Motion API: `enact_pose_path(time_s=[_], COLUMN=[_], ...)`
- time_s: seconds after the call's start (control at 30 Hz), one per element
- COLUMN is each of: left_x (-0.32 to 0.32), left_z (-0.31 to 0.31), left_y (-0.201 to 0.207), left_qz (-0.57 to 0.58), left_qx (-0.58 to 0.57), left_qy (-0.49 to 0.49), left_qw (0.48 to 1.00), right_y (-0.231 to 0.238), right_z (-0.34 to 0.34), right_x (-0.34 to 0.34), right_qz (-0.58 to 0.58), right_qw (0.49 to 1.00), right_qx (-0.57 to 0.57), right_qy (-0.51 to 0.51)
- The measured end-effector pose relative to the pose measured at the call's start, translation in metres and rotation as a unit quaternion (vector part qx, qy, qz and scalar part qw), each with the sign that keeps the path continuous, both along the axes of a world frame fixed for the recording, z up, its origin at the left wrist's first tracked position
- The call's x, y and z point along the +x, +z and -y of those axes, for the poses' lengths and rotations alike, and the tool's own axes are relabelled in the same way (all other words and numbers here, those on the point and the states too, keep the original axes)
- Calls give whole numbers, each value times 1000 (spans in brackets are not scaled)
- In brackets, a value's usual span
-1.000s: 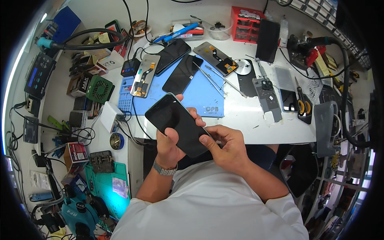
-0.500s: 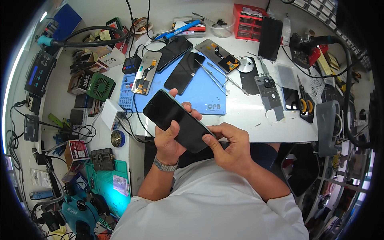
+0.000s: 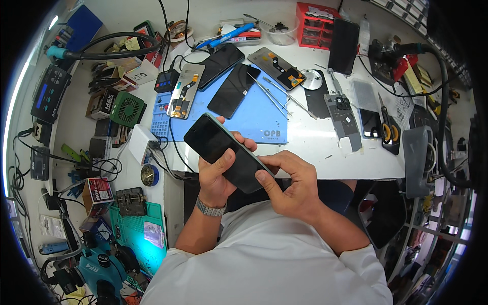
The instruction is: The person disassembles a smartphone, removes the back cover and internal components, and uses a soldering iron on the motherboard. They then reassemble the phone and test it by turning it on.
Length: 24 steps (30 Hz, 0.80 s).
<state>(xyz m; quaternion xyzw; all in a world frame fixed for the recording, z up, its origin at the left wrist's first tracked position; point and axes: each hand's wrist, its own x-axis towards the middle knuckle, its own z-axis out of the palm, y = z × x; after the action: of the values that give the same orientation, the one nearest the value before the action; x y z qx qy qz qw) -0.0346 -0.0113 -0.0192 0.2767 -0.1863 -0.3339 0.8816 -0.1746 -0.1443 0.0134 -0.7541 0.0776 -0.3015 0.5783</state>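
Observation:
A smartphone [image 3: 223, 152] with a dark screen is held tilted in front of my body, just off the bench's near edge. My left hand [image 3: 219, 170] wraps round it, thumb lying on the glass and fingertips showing past the far side. At the phone's lower right end, my right hand [image 3: 291, 180] grips the edge between thumb and fingers. Beyond the phone, a blue work mat [image 3: 254, 129] carries a black phone screen [image 3: 234, 91] and tweezers [image 3: 273, 99]. A detached display with its ribbon cable exposed [image 3: 186, 91] lies at the mat's left.
Scissors [image 3: 389, 127] and an opened phone back [image 3: 343, 124] lie on the right of the white bench. A red drawer box [image 3: 314, 28] stands at the back. On the left are a green fan [image 3: 128, 109], a white adapter box [image 3: 142, 144] with cables, and a teal microscope [image 3: 104, 272].
My left thumb has slid a little to the right across the screen. The phone has shifted very slightly; both hands keep hold of it.

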Motion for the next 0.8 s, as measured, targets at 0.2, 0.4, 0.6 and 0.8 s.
enact_pose_path(time_s=[0.2,0.4,0.6,0.8], left_x=[-6,-11,-9,-11], left_z=[-1,-1,1,6], left_y=[2,10,12,10], left_qz=[8,43,43,98], left_qx=[61,134,125,130], left_qy=[34,52,60,65], left_qw=[998,989,989,985], right_y=[1,-4,5,-5], right_z=[-3,4,3,14], right_x=[5,5,13,12], right_qz=[30,34,46,12], right_qw=[999,995,995,988], right_qx=[-39,-88,-80,-151], right_qy=[-19,-9,-28,-14])
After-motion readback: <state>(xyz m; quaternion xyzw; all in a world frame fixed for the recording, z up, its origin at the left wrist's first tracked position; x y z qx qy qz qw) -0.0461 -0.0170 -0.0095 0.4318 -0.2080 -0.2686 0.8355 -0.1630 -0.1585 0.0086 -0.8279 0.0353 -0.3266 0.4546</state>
